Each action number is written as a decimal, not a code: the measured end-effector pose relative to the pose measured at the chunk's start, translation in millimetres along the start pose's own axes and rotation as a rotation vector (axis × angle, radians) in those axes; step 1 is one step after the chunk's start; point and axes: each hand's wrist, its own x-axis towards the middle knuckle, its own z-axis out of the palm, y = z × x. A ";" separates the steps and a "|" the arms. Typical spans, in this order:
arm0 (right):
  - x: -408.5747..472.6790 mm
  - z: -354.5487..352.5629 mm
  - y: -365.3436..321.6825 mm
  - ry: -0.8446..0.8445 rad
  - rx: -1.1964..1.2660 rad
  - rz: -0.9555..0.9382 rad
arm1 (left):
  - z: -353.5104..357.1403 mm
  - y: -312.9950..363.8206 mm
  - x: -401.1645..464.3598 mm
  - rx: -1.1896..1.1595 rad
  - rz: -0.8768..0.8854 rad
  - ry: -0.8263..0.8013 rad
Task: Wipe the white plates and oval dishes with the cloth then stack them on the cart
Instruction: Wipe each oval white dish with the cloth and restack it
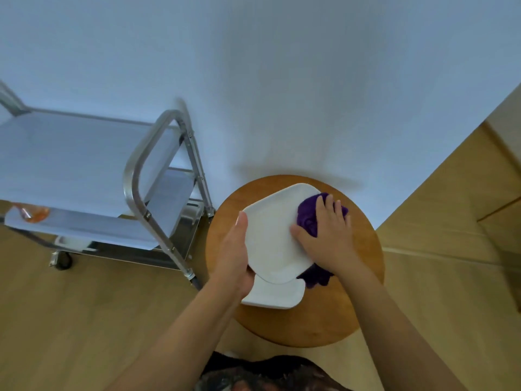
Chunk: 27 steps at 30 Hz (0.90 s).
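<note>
Pressing purple cloth (308, 218) on white plate (270, 235), right hand (327, 235) spread flat.

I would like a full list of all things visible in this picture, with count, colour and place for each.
plate: one, white, atop the stack on the stool, being wiped
lower dish: at least one, white, under the plate
cloth: one, purple, on the plate's right edge under the right hand
stool: one, round, brown wood, centre
cart: one, silver metal with pale shelves, left
orange object: one, on the cart's near shelf, blurred
floor: light wood
wall: white
left hand: grips the plate's left edge
right hand: presses flat on the cloth
</note>
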 end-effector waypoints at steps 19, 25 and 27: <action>-15.8 32.2 -79.6 0.005 0.232 -0.479 | -1.9 25.2 2.6 -0.008 0.066 -0.108; -24.5 26.6 -71.4 -0.013 0.278 -0.653 | -0.3 33.7 8.8 -0.050 0.046 0.003; -24.7 23.4 -59.1 -0.002 0.242 -0.714 | -0.6 34.6 10.3 -0.044 0.021 0.032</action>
